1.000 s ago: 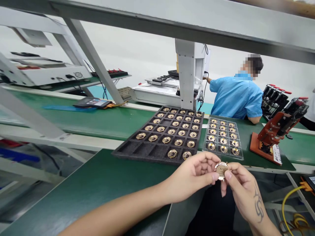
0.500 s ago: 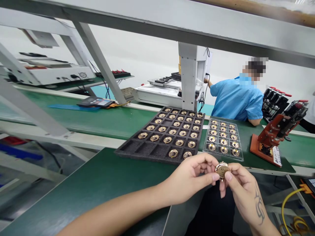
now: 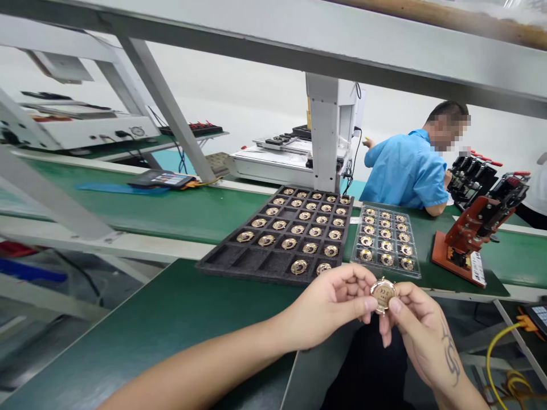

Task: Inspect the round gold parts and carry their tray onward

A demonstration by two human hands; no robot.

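Note:
Between both hands I hold a round gold watch case (image 3: pixel 383 292), its engraved back facing me. My left hand (image 3: pixel 331 307) pinches its left edge with thumb and fingers. My right hand (image 3: pixel 416 324) grips the right edge, the thumb pressed on the rim. Beyond the hands lies a black foam tray (image 3: pixel 243 274) with rows of gold watch cases in square pockets; several pockets, mainly along its near left edge, hold nothing. To its right is a clear plastic tray (image 3: pixel 354 250) filled with similar gold pieces.
A red toggle-clamp press (image 3: pixel 468 239) stands right of the clear tray on the green bench (image 3: pixel 141 330). Past it, a co-worker in a blue shirt (image 3: pixel 405 168) sits near more clamps. A white machine (image 3: pixel 273 165) stands behind; a slanted metal frame (image 3: pixel 166 108) crosses left. A yellow cable (image 3: pixel 491 353) hangs right.
The watch case has tilted so its engraved back faces me more fully. Both hands keep their grip. The co-worker has turned the head and moved an arm toward the clamps.

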